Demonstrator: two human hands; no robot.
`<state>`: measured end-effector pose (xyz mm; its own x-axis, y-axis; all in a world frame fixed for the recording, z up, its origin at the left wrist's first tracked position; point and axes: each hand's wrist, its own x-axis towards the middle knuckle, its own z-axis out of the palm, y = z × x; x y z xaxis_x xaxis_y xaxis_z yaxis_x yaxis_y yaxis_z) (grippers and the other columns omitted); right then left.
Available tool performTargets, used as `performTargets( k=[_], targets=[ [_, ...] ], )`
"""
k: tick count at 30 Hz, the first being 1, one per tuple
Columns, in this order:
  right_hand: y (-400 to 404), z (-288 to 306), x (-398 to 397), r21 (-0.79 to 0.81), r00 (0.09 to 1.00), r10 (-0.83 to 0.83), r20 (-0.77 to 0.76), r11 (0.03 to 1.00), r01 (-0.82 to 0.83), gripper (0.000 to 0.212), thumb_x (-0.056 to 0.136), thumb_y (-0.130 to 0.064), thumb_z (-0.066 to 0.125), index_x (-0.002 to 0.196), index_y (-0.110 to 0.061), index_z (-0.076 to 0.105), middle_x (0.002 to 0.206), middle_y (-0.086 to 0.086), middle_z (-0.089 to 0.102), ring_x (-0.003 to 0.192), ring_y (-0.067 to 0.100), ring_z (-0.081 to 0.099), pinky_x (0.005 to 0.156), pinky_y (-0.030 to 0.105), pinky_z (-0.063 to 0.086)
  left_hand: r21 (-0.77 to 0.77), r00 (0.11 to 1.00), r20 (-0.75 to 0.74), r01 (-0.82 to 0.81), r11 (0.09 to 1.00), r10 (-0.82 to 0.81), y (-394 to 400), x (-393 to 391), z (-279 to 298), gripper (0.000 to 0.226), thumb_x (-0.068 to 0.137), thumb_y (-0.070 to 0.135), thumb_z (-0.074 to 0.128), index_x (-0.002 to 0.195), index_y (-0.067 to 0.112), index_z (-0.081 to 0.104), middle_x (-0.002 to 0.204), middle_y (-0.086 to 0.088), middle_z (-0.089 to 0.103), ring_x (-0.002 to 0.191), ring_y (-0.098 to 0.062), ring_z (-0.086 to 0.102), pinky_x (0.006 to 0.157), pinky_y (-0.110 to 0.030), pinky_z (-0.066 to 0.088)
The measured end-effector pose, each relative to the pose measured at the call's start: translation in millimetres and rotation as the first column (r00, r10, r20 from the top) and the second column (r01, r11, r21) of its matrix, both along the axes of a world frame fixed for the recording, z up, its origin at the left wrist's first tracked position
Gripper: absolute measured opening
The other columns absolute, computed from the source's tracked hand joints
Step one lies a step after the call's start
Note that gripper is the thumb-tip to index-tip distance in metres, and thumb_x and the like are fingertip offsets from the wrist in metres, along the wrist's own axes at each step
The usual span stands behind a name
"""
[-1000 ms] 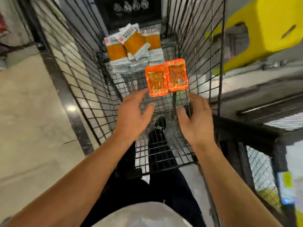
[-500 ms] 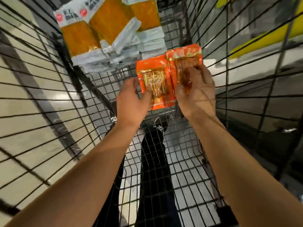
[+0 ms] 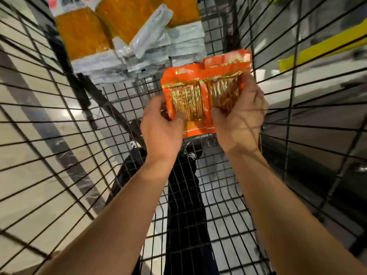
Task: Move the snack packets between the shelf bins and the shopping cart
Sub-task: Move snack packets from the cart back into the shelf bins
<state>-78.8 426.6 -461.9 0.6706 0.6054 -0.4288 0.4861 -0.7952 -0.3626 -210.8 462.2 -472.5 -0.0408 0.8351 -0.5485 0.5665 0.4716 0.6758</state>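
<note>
Both hands reach down into the wire shopping cart (image 3: 297,120) and take up the two orange snack packets (image 3: 204,90), which lie side by side, the right one slightly overlapping or touching the left, near the middle of the cart floor toward its right wall. The left hand (image 3: 160,128) pinches the lower left corner of the left packet, thumb on its face and fingers curled behind. The right hand (image 3: 241,118) wraps the right edge of the right packet, thumb pressed on the front and fingers hidden behind it.

The packets look light and thin: flat sealed pouches of glossy film with a clear window showing thin, straw-like sticks inside. The film is likely slick and crinkly, so a pinch on the flat sealed borders probably holds better than a squeeze across the window, where the contents could snap. Held from the outer edges like this, the pair may sag or slide apart at the seam between them, so pressing them together seems wise.

Against the far end of the cart lies a loose stack of larger packets (image 3: 127,46), with orange-yellow faces and pale, silvery ends, soft and pillowy at the edges. The cart is stiff black wire grid; polished stone floor (image 3: 29,124) shows through it.
</note>
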Motion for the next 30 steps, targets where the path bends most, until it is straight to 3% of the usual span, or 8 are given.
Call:
performTargets(
  k=[4,11,14,16,20,23,26,30],
  targets=[
    [6.0,6.9,-5.5,0.06,0.995,-0.094,0.014,0.994,0.093,0.087,0.073,-0.012,0.079,0.149,-0.015,0.036,0.142,0.01,0.046,0.131,0.027,0.039,0.11,0.034,0.031,-0.007,0.997,0.054,-0.047,0.999,0.047,3.7,-0.5,5.6,0.026,0.084,0.001,0.067,0.099,0.02,0.057,0.085,0.015,0.059,0.073,0.009,0.057,0.066,-0.008,0.042],
    [0.7,10.6,-1.8,-0.019,0.969,-0.182,-0.166,0.983,0.181,0.044,0.086,-0.018,0.075,0.121,-0.018,0.048,0.115,-0.004,0.06,0.1,0.012,0.06,0.087,0.027,0.053,-0.114,0.991,0.132,-0.004,0.994,0.02,8.0,-3.9,8.8,0.027,0.089,0.0,0.062,0.108,0.015,0.051,0.087,0.005,0.06,0.059,0.007,0.055,0.053,-0.009,0.042],
    [-7.5,18.8,-0.3,-0.026,0.961,-0.184,-0.209,0.983,0.183,0.034,0.092,-0.021,0.069,0.118,-0.022,0.048,0.091,-0.02,0.054,0.074,-0.004,0.051,0.068,0.007,0.041,-0.14,0.993,0.121,0.031,0.99,-0.014,8.8,-6.2,12.0,0.039,0.092,0.004,0.062,0.129,0.011,0.05,0.117,-0.001,0.064,0.082,0.008,0.063,0.068,-0.012,0.052],
    [-12.9,24.4,-0.7,-0.016,0.952,-0.195,-0.236,0.98,0.196,0.034,0.091,-0.023,0.071,0.12,-0.023,0.052,0.095,-0.019,0.057,0.079,-0.001,0.053,0.064,0.002,0.038,-0.126,0.994,0.109,0.024,0.992,-0.01,7.7,-9.9,14.7,0.041,0.094,0.005,0.06,0.133,0.012,0.051,0.125,0.0,0.062,0.102,-0.003,0.063,0.086,-0.017,0.051],
    [-30.5,46.2,-6.5,0.058,0.931,-0.208,-0.301,0.97,0.236,0.038,0.085,-0.02,0.076,0.12,-0.021,0.061,0.104,-0.011,0.07,0.093,0.009,0.067,0.085,0.024,0.053,-0.124,0.99,0.135,-0.029,0.992,0.046,-3.7,-22.6,31.1,0.035,0.093,0.004,0.059,0.126,0.016,0.058,0.117,0.005,0.066,0.107,-0.008,0.062,0.096,-0.029,0.049],
    [-51.8,74.5,-9.0,0.104,0.911,-0.186,-0.368,0.965,0.239,0.033,0.088,-0.01,0.071,0.116,-0.02,0.057,0.1,-0.01,0.066,0.091,0.01,0.064,0.083,0.024,0.05,-0.132,0.988,0.151,-0.005,0.991,0.025,-18.0,-34.1,54.8,0.028,0.093,0.007,0.063,0.117,0.021,0.059,0.102,0.015,0.066,0.093,-0.001,0.063,0.088,-0.032,0.052],
    [-71.1,98.0,-7.8,0.125,0.893,-0.207,-0.4,0.953,0.277,0.025,0.089,-0.008,0.068,0.111,-0.013,0.059,0.089,-0.013,0.066,0.074,-0.002,0.063,0.073,0.022,0.05,-0.146,0.987,0.16,0.038,0.989,-0.014,-29.6,-43.3,84.2,0.028,0.091,0.014,0.064,0.118,0.023,0.06,0.106,0.011,0.068,0.098,-0.01,0.065,0.091,-0.042,0.054],
    [-106.2,147.8,-5.6,0.151,0.865,-0.198,-0.461,0.943,0.296,0.014,0.087,-0.009,0.071,0.098,-0.015,0.065,0.078,-0.012,0.067,0.058,-0.01,0.058,0.055,0.008,0.043,-0.152,0.981,0.195,0.019,0.988,0.011,-48.9,-53.8,141.9,0.031,0.098,0.007,0.059,0.098,0.037,0.052,0.095,0.017,0.06,0.079,0.009,0.062,0.078,-0.029,0.055]
  ],
)
